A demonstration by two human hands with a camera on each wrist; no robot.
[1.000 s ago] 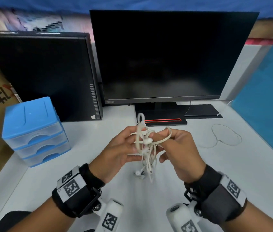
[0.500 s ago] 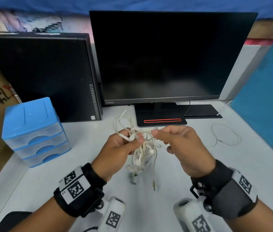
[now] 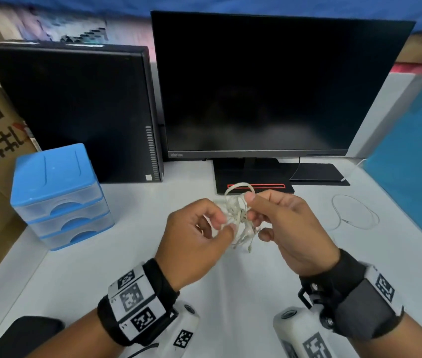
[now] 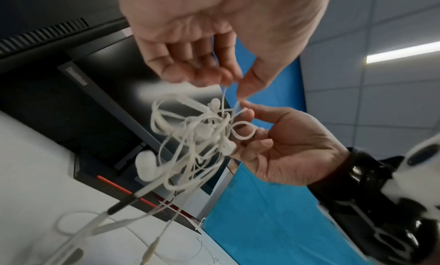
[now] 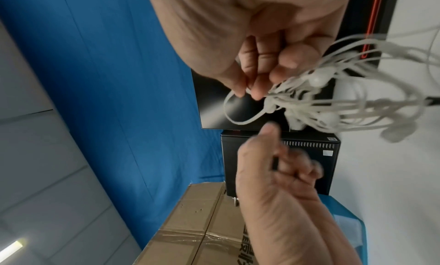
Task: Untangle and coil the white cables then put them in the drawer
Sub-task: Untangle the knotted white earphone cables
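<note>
White tangled earphone cables (image 3: 239, 220) hang above the desk (image 3: 230, 275) between 2 hands — left hand (image 3: 194, 236) pinching one strand, right hand (image 3: 287, 228) pinching a loop — drawer unit (image 3: 57, 197) sits left.

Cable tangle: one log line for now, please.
stage: untangling | white cable tangle: held above desk | left hand: pinching | right hand: pinching | blue drawer unit: shut

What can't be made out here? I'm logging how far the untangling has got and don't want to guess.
- How many cables are in the tangle: strands overlap, motion-blurred in every view.
- Left hand grip: in the head view its curled fingers hide the contact.
- Drawer unit contents: the head view shows only frosted fronts.
- The loose cable on the table: its ends are too thin to identify.
</note>
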